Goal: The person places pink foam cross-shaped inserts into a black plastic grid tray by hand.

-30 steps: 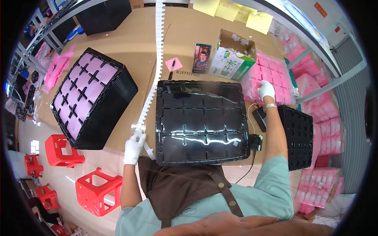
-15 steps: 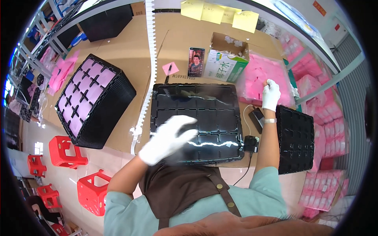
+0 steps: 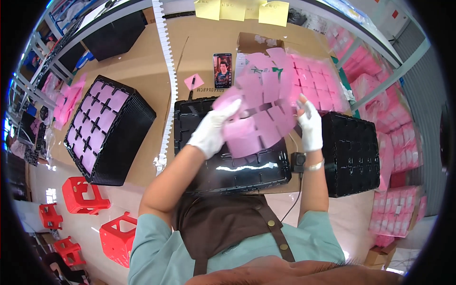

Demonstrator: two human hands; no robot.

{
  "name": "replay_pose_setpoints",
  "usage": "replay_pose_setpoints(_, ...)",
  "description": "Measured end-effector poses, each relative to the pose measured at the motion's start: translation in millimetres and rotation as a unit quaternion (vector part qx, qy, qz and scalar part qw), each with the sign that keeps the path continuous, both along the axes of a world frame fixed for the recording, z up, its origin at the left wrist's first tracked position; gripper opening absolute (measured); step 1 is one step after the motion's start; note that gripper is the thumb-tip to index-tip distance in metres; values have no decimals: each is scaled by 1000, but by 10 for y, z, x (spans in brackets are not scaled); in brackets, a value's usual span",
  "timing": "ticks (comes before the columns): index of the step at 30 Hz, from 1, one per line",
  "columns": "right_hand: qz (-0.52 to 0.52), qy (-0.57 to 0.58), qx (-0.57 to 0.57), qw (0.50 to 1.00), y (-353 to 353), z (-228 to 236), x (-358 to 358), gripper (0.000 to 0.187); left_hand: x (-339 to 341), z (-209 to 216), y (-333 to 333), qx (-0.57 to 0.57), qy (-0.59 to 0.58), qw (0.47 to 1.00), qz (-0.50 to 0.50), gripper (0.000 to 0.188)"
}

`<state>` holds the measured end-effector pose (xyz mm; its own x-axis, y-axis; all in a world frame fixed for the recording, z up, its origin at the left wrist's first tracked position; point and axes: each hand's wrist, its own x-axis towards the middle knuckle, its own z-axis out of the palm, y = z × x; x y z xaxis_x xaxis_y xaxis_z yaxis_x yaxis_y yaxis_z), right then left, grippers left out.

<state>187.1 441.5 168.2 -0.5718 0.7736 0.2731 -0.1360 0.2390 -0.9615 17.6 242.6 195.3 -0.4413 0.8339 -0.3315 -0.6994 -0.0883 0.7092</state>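
Note:
A thin pink sheet with slots cut in it (image 3: 263, 90) hangs curved and blurred above a black compartment tray (image 3: 228, 183). My left hand (image 3: 211, 130), in a white glove, grips the sheet's left part. At its right edge is my gloved right hand (image 3: 311, 128), fingers curled against the sheet, with bare fingertips showing. The sheet hides much of the tray and part of a cardboard box (image 3: 259, 43). Beyond my right hand lies a stack of similar pink sheets (image 3: 318, 85).
At the left stands a tall stack of black trays (image 3: 128, 137) topped with pink sheets. More black trays (image 3: 351, 154) are at the right. A phone (image 3: 222, 71), a pen on a pink note (image 3: 193, 81) and a black adapter with a cable (image 3: 298, 162) lie around the middle tray.
A pink sheet has come off the pile at the right and now hangs over the middle tray. My left hand has moved up and right onto it; my right hand has come slightly left and nearer.

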Motion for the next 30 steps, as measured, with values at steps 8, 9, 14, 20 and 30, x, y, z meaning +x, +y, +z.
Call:
replay_pose_setpoints(8, 287, 53, -397, 870, 74, -681, -344, 63, -374, -205, -986, -146, 9, 986, 86, 26)
replay_pose_setpoints(9, 327, 41, -432, 839, 51, -759, -391, 60, -373, -243, -1049, -148, 10, 985, 89, 26)
replay_pose_setpoints(14, 171, -244, -234, 925, -177, -682, -564, 44, -502, -619, -1318, -213, 134, 965, 78, 36)
replay_pose_setpoints(20, 89, -448, 193, 868, -375, -506, -482, 53, -470, -613, -1566, -251, 104, 959, 86, 57)
replay_pose_setpoints(30, 31, -520, 197, 830, -510, -405, -429, 57, -34, -863, -1772, -243, 222, 937, 114, 53)
